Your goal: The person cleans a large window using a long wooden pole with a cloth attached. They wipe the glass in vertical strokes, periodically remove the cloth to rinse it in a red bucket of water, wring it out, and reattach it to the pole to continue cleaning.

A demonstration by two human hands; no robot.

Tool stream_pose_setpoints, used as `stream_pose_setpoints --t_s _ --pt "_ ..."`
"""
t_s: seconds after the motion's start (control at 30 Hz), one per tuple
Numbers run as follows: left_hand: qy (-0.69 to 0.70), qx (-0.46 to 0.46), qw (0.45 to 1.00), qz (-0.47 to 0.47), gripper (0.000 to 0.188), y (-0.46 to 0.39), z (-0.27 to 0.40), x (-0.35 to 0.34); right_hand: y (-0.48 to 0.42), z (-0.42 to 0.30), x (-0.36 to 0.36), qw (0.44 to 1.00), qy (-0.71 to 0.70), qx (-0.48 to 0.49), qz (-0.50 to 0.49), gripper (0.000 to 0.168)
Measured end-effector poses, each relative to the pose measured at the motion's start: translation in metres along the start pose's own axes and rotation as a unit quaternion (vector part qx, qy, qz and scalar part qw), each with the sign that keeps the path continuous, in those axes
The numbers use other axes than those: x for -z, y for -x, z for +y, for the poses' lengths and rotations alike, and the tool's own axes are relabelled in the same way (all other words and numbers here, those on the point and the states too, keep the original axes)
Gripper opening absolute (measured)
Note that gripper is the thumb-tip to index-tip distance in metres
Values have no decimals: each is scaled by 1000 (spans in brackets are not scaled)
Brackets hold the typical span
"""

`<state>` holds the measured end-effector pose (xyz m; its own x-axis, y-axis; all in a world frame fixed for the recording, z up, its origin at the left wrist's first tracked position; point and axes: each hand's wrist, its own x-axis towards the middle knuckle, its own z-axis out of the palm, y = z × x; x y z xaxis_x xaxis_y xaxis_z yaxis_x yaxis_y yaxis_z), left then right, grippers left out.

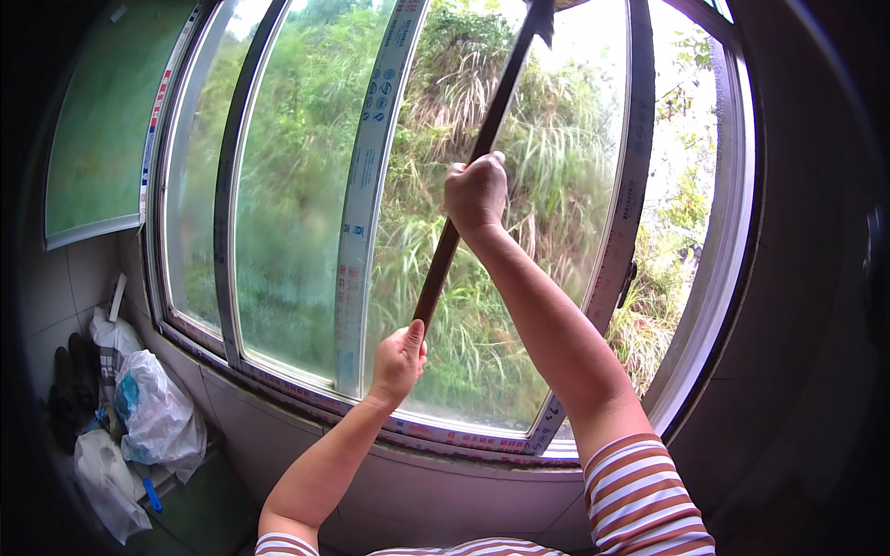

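A long dark pole (pixel 437 272) runs slantwise up across the sliding window. Around its lower end my left hand (pixel 399 364) is closed, thumb upward. Higher on the same pole, my right hand (pixel 478 193) grips it with the arm stretched out. The pole's top end reaches the picture's upper rim, where a dark piece (pixel 545 26) shows in part; what kind of head it is I cannot tell. Behind the pole stands a glass pane (pixel 556 229), with plants outside. Whether the head touches the glass is not clear.
Metal window frames (pixel 361 181) with printed film divide the panes. The right part of the window stands open. At lower left, plastic bags (pixel 160 410) and dark gloves (pixel 73 382) lie by the tiled wall. A green panel (pixel 111 139) hangs at upper left.
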<state>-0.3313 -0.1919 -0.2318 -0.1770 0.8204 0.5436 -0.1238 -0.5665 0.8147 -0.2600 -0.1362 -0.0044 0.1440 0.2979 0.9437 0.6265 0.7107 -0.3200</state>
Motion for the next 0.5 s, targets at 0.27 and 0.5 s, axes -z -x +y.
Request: stream_pose_setpoints --t_s 0.27,0.5 --pt "171 56 984 18 53 45 -53 -56 53 -7 -7 981 23 58 -183 28" --pt "172 75 981 -41 56 47 -55 -94 43 24 32 986 45 63 -146 29"
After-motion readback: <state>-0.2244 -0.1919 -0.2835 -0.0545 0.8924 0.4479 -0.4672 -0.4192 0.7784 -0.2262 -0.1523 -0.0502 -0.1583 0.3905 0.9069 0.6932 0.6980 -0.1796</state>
